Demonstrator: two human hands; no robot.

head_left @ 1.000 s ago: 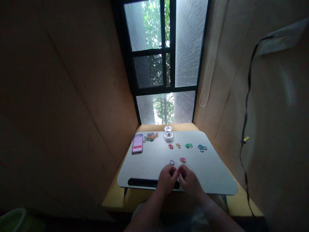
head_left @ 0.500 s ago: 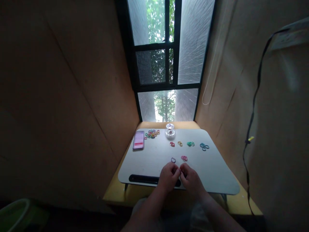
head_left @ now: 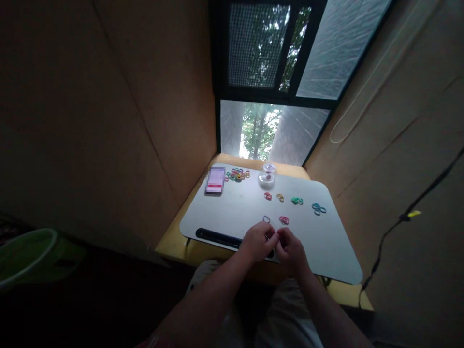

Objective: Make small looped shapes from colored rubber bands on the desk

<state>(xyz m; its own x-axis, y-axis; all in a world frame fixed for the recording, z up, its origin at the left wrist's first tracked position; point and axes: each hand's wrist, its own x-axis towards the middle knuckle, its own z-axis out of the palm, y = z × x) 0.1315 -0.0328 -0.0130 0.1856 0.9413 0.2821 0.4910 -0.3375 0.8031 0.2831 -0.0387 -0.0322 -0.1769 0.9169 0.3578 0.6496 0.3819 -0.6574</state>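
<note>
My left hand (head_left: 259,240) and my right hand (head_left: 290,245) meet over the near edge of the white table (head_left: 224,212), fingers pinched and fingertips touching. Whatever they hold is too small to make out. Just beyond my left hand lies a single purple band (head_left: 266,219). A cluster of pink bands (head_left: 284,220) sits beyond my right hand. Farther back, small groups run in a row: red bands (head_left: 268,196), yellow bands (head_left: 280,197), green bands (head_left: 297,200) and blue bands (head_left: 318,209).
A mixed pile of coloured bands (head_left: 238,175) lies at the back left, beside a phone (head_left: 215,181) with a blurred screen. A clear round container (head_left: 267,180) stands at the back. A black strip (head_left: 217,238) lines the table's near edge. A cable (head_left: 391,232) hangs on the right.
The camera view has tilted downward and rotated, so the table appears higher in the picture. Both hands stay together at the near edge, with the bands in the same arrangement.
</note>
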